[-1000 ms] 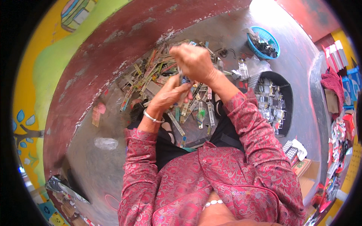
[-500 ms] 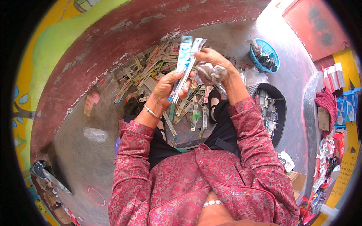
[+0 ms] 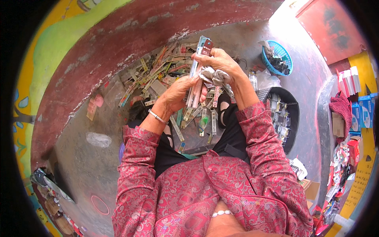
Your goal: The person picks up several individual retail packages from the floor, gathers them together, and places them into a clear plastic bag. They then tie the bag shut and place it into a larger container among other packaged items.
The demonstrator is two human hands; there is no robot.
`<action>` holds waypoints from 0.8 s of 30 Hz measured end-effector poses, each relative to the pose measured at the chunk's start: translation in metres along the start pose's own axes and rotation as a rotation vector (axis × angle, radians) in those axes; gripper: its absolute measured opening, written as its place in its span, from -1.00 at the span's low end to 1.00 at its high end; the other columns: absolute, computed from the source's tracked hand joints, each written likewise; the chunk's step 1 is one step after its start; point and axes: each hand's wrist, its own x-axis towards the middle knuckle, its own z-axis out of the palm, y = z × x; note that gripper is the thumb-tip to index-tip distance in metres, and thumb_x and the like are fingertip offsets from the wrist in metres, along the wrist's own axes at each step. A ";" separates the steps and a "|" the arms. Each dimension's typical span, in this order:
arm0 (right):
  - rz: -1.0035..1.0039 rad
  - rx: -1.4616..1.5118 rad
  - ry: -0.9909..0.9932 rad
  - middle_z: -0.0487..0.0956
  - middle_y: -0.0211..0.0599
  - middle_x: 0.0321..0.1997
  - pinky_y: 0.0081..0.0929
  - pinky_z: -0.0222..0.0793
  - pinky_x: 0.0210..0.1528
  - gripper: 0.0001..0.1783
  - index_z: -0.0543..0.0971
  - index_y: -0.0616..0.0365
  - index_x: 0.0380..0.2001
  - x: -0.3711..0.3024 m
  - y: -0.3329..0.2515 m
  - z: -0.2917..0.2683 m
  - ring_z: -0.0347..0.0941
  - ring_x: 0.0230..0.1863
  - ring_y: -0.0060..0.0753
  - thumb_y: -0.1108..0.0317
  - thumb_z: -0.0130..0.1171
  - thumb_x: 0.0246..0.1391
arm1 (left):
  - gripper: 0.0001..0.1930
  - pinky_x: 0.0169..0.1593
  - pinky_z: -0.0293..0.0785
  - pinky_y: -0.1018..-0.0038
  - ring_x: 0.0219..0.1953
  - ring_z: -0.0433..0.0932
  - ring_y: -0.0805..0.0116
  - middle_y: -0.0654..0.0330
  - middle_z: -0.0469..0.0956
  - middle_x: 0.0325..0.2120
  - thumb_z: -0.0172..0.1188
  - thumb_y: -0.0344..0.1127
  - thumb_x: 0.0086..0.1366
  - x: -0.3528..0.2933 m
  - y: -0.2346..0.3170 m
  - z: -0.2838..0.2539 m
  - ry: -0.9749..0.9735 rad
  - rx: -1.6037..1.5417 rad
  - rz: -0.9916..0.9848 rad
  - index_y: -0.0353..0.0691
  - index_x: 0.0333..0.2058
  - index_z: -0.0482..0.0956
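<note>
A slim bundle of long, narrow flat packages (image 3: 194,94) is held up above the floor, slightly tilted. At its top end a dark red package (image 3: 207,46) faces up, with a pale blue edge beside it. My left hand (image 3: 178,93) is wrapped round the lower part of the bundle, a bangle on its wrist. Near the upper end, my right hand (image 3: 223,63) pinches the packages between thumb and fingers. A crumpled grey cloth or glove (image 3: 215,76) hangs at the right hand's palm. Below lies a loose pile of similar narrow packages (image 3: 158,75).
My feet rest on either side of the scattered packages. A black tub (image 3: 293,118) holding clear plastic packs stands right of my knee. Farther off is a blue basket (image 3: 290,59) with dark scraps. A clear plastic bag (image 3: 98,140) lies on the left floor.
The blue and white package facing me has given way to a dark red one on the bundle. My right hand has closed in farther over the bundle, and the packages now sit closer together.
</note>
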 end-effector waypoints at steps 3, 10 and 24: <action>-0.094 0.067 -0.106 0.52 -0.42 -0.40 -0.66 0.35 -0.33 -0.60 0.46 0.24 -0.10 0.002 0.005 -0.006 0.42 -0.39 -0.63 0.26 0.16 0.00 | -0.63 -0.46 0.45 0.57 -0.54 0.47 0.45 0.19 0.46 -0.53 0.05 -0.01 0.21 0.001 -0.001 -0.001 0.008 -0.057 0.024 -0.26 -0.29 0.37; -0.067 0.082 -0.094 0.52 -0.42 -0.40 -0.62 0.37 -0.29 -0.64 0.49 0.25 -0.17 -0.001 0.003 -0.015 0.42 -0.36 -0.62 0.26 0.17 0.00 | -0.72 -0.53 0.36 0.60 -0.59 0.39 0.53 0.25 0.42 -0.57 0.10 -0.14 0.20 0.001 0.004 0.009 0.033 0.017 0.035 -0.25 -0.31 0.35; -1.080 -1.025 0.605 0.49 -0.25 -0.53 -0.38 0.35 -0.48 -0.92 0.51 0.11 -0.54 -0.004 0.000 0.013 0.45 -0.51 -0.17 0.36 0.14 -0.10 | -0.69 -0.61 0.29 0.69 -0.70 0.36 0.56 0.21 0.49 -0.59 0.04 -0.22 0.22 -0.006 -0.004 0.018 0.030 0.184 -0.088 -0.33 -0.16 0.38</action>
